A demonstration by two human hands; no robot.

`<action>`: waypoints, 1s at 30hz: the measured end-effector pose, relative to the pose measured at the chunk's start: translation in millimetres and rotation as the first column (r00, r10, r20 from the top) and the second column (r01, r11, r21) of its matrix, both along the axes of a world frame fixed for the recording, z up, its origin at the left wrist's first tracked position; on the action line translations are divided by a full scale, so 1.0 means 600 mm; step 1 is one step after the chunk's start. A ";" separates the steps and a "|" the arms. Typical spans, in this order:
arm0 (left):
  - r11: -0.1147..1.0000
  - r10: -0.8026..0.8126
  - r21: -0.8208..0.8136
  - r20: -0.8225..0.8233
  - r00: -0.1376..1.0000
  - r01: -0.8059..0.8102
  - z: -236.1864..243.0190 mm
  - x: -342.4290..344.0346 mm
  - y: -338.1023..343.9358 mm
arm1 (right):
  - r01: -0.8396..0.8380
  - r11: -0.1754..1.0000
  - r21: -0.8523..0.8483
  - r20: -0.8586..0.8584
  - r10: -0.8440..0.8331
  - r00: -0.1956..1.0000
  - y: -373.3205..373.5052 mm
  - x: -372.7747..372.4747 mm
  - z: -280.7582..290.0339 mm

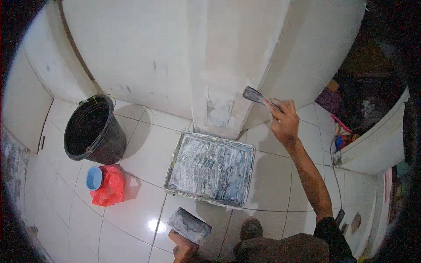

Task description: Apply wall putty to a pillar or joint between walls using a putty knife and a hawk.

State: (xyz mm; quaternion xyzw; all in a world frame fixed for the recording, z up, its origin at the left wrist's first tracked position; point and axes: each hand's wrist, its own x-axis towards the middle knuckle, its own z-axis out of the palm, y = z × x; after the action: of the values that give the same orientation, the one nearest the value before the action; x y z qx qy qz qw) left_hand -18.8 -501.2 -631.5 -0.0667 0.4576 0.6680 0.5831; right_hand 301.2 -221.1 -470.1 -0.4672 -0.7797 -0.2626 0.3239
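Observation:
My right hand (286,122) is closed round the handle of a putty knife (254,94). The knife's grey-smeared blade points up and left, in front of the pale wall column (237,65); whether it touches the column I cannot tell. At the lower edge my left hand (180,246) grips a wide, flat rectangular scraper (190,225), its grey face streaked with filler. Between the hands, a shallow rectangular tray (174,164) lies on the floor against the column's foot, coated in white and grey smears. A rough whitish patch (219,109) shows low on the column.
A black bucket (115,142) stands left on the tiled floor (144,215). In front of it sit a red plastic bag (110,188) and a small blue cup (94,178). My shoe (251,229) is close to the tray. At right, a dark cable (337,186) runs along the floor.

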 end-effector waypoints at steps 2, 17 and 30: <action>0.999 0.012 0.038 0.013 1.000 -0.012 -0.002 0.000 -0.003 | 0.014 0.998 0.054 0.034 -0.015 0.999 -0.013 0.023 -0.015; 0.999 0.029 -0.041 -0.002 1.000 -0.029 0.027 0.014 0.008 | 0.054 0.999 0.001 -0.023 -0.054 0.998 -0.029 0.045 -0.043; 0.997 -0.051 -0.071 -0.117 0.992 0.042 0.053 0.017 0.014 | 0.066 0.996 0.066 -0.069 -0.062 0.996 -0.046 0.027 -0.023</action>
State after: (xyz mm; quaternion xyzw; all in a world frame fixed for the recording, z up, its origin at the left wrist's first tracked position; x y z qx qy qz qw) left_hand -8.8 -492.6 -599.7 -0.0361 0.5154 0.6409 0.5676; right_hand 317.4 -248.5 -484.0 -0.4891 -0.7434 -0.2836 0.3573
